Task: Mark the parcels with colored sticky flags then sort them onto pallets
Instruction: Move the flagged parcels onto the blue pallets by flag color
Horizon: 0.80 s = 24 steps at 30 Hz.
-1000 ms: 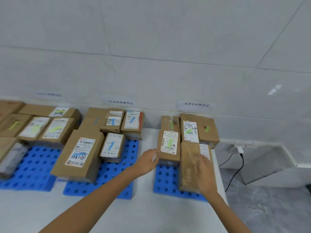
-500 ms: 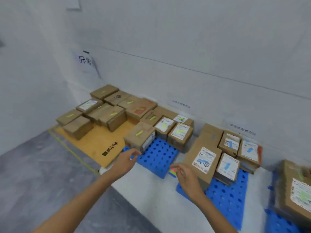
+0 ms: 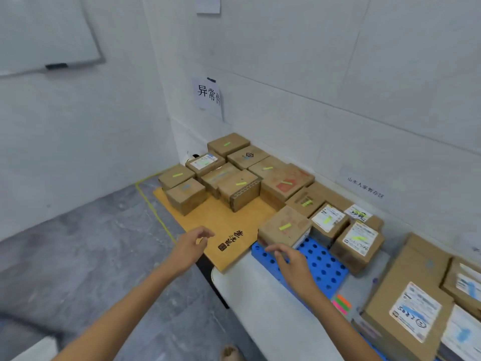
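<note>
Left of the blue pallet (image 3: 322,260), a brown board (image 3: 223,220) carries green-flagged parcels (image 3: 239,190); labelled parcels (image 3: 359,243) crowd the pallet's far side. The right hand (image 3: 291,259) hovers over the pallet's near corner, the left hand (image 3: 190,246) just left of it — both loosely curled, empty. The sticky flags (image 3: 342,304) lie just beside the pallet's near edge.

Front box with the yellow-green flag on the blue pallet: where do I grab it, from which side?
From its near-left corner. The flagged box appears to butt against parcels behind and on its right; its near face, above bare blue pallet, and left face look free. Left hand on the left face, right hand on the near one.
</note>
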Available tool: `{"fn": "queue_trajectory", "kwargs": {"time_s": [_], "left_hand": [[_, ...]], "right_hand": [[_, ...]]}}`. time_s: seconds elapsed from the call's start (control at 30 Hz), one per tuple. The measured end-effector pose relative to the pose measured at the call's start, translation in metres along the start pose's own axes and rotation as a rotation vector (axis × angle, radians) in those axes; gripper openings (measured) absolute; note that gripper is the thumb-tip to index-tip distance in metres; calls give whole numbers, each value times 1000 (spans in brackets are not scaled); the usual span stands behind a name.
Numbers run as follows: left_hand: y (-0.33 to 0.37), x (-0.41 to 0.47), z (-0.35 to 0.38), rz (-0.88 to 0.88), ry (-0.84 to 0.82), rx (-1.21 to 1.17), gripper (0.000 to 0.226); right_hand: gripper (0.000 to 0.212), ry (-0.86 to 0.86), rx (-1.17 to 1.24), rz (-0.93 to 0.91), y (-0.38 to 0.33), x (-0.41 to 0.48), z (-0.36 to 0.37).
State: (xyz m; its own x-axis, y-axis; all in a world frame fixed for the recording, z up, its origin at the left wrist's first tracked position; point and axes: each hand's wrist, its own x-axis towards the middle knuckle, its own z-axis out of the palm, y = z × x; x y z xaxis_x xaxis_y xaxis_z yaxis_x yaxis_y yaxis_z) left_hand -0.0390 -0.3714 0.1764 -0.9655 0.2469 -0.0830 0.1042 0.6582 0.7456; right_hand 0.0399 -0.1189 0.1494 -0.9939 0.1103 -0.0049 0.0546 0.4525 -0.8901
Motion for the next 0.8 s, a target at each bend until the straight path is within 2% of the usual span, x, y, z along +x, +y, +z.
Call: {"fn": "queue_trajectory", "kwargs": {"time_s": [0.2, 0.47, 0.57, 0.73, 0.8], "left_hand": [[-18, 83, -22, 24, -5, 34, 22], [-8, 236, -33, 64, -144, 150, 26], [-16, 269, -28, 17, -196, 213, 28], [-37, 329, -15, -88, -341, 182, 27], [-41, 354, -7, -116, -406, 186, 33]], "right_hand": [[24, 3, 0, 16, -1, 87, 17], [23, 37, 57, 234, 14, 225, 22], [24, 29, 119, 367, 25, 261, 37], [32, 19, 258, 559, 30, 306, 62], [36, 19, 305, 630, 32, 320, 74]]}}
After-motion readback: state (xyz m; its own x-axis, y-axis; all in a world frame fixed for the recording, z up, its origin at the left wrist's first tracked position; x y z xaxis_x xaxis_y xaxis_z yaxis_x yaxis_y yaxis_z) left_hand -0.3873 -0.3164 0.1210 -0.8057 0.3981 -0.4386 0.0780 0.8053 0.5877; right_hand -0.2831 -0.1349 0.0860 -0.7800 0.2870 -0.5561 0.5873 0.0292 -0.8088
